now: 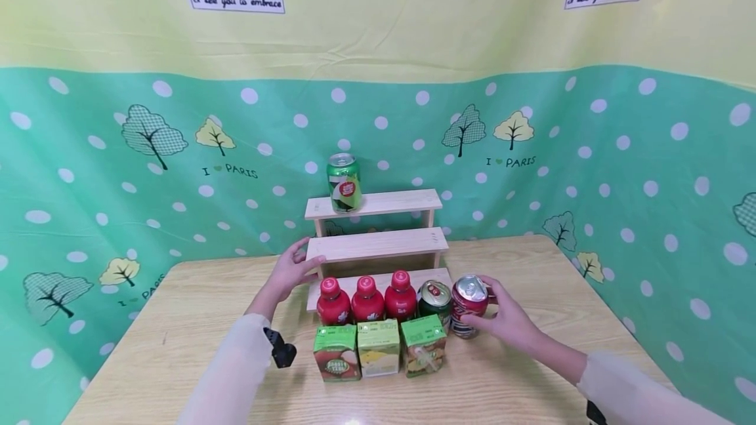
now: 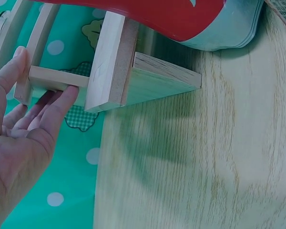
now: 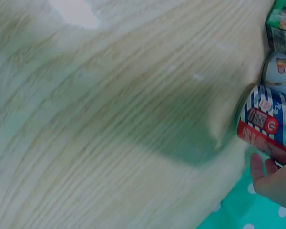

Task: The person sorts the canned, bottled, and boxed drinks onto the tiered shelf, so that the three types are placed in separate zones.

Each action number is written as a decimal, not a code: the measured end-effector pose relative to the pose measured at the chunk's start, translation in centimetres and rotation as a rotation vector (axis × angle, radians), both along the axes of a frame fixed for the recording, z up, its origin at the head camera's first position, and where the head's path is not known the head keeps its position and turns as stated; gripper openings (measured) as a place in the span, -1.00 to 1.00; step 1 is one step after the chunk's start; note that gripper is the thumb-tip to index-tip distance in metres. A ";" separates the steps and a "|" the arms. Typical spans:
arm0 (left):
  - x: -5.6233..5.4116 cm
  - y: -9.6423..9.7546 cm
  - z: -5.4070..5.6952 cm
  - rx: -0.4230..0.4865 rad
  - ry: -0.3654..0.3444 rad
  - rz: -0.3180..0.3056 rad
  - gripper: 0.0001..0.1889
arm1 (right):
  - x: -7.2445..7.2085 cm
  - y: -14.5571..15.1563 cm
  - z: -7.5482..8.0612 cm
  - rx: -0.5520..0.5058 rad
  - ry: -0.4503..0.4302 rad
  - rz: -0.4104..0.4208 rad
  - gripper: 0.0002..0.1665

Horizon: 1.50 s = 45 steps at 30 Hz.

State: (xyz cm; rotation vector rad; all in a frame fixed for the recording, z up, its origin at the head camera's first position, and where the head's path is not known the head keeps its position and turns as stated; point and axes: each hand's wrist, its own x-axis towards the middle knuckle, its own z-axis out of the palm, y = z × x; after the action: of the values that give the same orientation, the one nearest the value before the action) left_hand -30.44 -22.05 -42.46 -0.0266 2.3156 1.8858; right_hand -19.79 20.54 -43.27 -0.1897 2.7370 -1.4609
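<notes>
A three-tier wooden display rack (image 1: 378, 244) stands on the table. My left hand (image 1: 294, 269) holds its left end at the middle step, thumb over the board and fingers beneath, as the left wrist view shows the hand (image 2: 31, 109) closely. On the right, my right hand (image 1: 506, 320) grips a red soda can (image 1: 469, 303) between thumb and fingers; the right wrist view shows the can's striped blue-white and red side (image 3: 267, 121). Whether this can touches the table is unclear. Next to it is a dark green can (image 1: 434, 297). A green can (image 1: 344, 185) stands on the top step, left side.
Three red-capped bottles (image 1: 367, 303) line up before the rack's lowest step. In front of them stand three juice boxes, green-red (image 1: 337, 354), yellow (image 1: 378, 349) and green-orange (image 1: 423, 346). A patterned cloth (image 1: 378, 110) hangs behind the wooden table (image 1: 195, 333).
</notes>
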 end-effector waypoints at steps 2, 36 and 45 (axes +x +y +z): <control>0.0 0.0 0.0 0.000 -0.001 -0.001 -0.12 | 0.1 -0.3 -0.1 -0.005 0.004 -0.016 0.10; -0.1 0.1 0.2 -0.016 0.006 0.008 -0.15 | -0.5 -0.8 -0.8 -0.010 0.000 -0.093 0.08; -0.1 0.0 0.0 -0.008 0.005 0.001 -0.15 | -0.7 -0.1 -0.8 -0.030 -0.015 -0.044 0.02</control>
State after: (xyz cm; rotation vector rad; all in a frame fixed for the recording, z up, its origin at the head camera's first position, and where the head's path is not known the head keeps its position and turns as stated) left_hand -30.51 -22.04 -42.48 -0.0240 2.3268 1.8790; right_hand -20.51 20.44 -44.07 -0.1196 2.7259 -1.5091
